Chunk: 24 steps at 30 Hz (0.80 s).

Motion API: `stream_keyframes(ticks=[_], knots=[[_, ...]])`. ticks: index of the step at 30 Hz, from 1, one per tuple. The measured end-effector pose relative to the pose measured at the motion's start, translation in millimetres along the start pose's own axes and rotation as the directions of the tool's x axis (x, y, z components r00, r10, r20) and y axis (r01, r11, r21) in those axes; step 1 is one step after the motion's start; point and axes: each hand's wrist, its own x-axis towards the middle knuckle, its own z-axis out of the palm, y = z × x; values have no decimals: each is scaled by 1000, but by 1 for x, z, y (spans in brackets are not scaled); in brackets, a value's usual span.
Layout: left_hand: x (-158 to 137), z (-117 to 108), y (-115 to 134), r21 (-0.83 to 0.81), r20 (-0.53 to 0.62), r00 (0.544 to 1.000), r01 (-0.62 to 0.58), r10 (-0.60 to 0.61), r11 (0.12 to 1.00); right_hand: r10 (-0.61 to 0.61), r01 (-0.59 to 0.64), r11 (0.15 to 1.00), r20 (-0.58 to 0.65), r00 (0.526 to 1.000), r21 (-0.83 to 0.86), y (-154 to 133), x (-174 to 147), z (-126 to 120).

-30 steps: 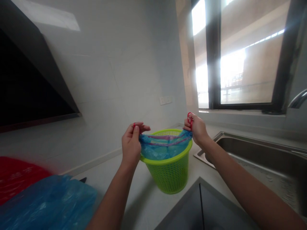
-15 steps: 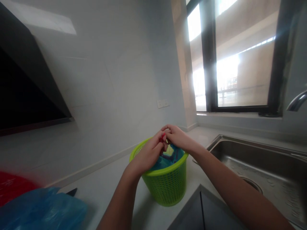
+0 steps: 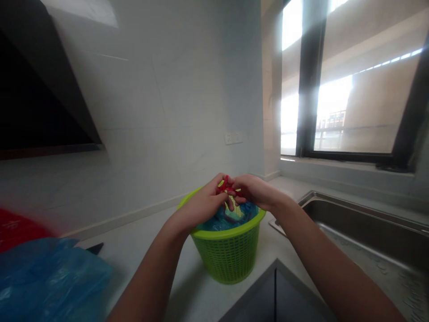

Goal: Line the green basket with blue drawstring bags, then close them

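Observation:
A lime-green plastic basket [image 3: 229, 257] with mesh sides stands upright on the white counter. Above its opening, my left hand [image 3: 211, 197] and my right hand [image 3: 254, 190] meet, fingers closed on a thin red strip [image 3: 226, 181]. The strip looks like soft string or plastic ribbon; its exact kind cannot be made out. Beneath my fingers, translucent blue plastic [image 3: 214, 223], like a bag, lies inside the basket. My hands hide part of the basket's far rim and whatever else is in it.
A blue plastic bag [image 3: 50, 277] and a blurred red item [image 3: 20, 230] lie at the left, with a dark pointed object [image 3: 95, 248] beside them. To the right is a steel sink [image 3: 355, 228]. Grey panels [image 3: 258, 295] are in front; a range hood [image 3: 40, 89] hangs upper left.
My fingers have shifted, and more of the red strip shows between my hands. The camera view has turned slightly; the basket stays in the same place on the counter.

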Motion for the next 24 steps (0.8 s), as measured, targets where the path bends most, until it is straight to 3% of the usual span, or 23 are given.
stream_keyframes(ticks=[5,9,12,16,19,24], knots=[[-3,4,5,33,-2,999,-50,50,998,-14,22,992,66,998,-120,-5,-5,1],[-4,4,8,82,-21,997,-78,80,994,-28,28,988,6,1000,-153,-5,-5,1],[-2,3,9,-17,-52,998,-22,21,1000,-57,51,988,-33,998,-148,-5,-3,0],[1,2,9,-119,-163,986,26,-45,993,-63,50,986,-77,995,-156,-2,-1,-1],[4,1,8,-85,-273,959,49,-70,995,-62,45,984,-92,994,-170,1,1,-2],[5,-3,2,20,-358,932,65,-54,998,-66,35,970,-121,990,-240,2,0,-2]])
